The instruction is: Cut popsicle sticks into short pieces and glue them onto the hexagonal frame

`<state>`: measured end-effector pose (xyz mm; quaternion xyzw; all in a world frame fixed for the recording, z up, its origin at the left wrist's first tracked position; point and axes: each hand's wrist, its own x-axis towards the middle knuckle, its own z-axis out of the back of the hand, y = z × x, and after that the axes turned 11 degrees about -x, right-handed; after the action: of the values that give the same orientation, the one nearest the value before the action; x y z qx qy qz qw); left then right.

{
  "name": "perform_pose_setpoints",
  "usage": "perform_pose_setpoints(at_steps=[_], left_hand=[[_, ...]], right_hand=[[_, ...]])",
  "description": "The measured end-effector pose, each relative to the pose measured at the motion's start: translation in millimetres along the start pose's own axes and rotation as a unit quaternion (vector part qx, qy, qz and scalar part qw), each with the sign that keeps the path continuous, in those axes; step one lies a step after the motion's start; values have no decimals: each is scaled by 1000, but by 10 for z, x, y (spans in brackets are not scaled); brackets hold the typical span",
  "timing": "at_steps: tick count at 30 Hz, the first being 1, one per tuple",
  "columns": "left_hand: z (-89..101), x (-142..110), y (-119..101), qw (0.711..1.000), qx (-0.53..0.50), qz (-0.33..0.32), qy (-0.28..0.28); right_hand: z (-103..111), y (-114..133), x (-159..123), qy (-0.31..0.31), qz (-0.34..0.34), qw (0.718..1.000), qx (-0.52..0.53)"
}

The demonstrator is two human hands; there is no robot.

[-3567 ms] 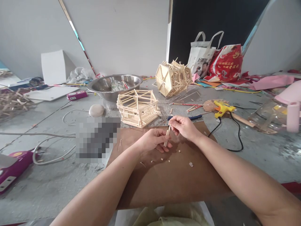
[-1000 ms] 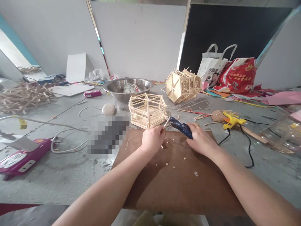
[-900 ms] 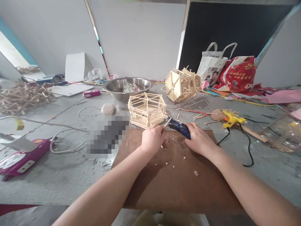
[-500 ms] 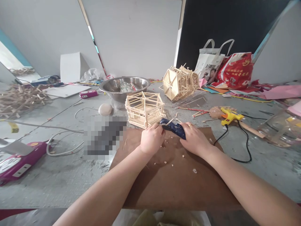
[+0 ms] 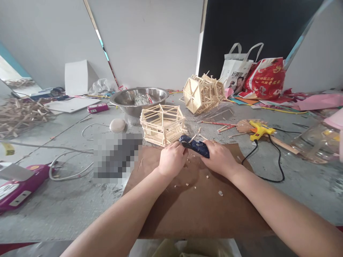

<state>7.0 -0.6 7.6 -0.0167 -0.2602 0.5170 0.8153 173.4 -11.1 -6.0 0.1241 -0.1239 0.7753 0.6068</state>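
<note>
My right hand is closed around the handle end of a dark blue patterned hand tool, whose exact kind I cannot make out. Close against the tool's other end is my left hand, fingers pinched together. A thin pale wooden stick pokes out past the tool from beside the left fingers; its near end is hidden. Just beyond the left hand stands a hexagonal open frame of wooden sticks. Beneath both hands lies a brown sheet with small wood chips on it.
Behind the frame are a steel bowl and a larger stick structure. A yellow glue gun with a black cord lies right, near a clear jar. Left are a purple power strip, cables and a stick pile.
The view has shifted slightly, so everything sits a little further left. Both hands keep their hold; the blue tool looks turned slightly, with its left end showing more.
</note>
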Motion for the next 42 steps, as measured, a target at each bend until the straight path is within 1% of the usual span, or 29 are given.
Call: perform_pose_setpoints(at_steps=[8, 14, 18, 23, 31, 37, 42], left_hand=[[-28, -6, 11, 999, -25, -2, -23], [-32, 4, 22, 999, -35, 3, -18], [-38, 11, 32, 999, -50, 11, -14], [-48, 28, 35, 998, -52, 33, 8], [-73, 68, 61, 997, -52, 50, 29], [-72, 86, 51, 992, -70, 82, 61], [-69, 98, 26, 989, -65, 106, 80]], right_hand=[[38, -7, 28, 31, -2, 998, -49], [80, -1, 63, 49, -2, 997, -66], [101, 15, 78, 83, -12, 994, -73], [124, 28, 100, 109, -15, 991, -81], [97, 16, 117, 114, -13, 990, -82], [91, 18, 136, 133, -19, 987, -83], [66, -2, 145, 144, -22, 985, -87]])
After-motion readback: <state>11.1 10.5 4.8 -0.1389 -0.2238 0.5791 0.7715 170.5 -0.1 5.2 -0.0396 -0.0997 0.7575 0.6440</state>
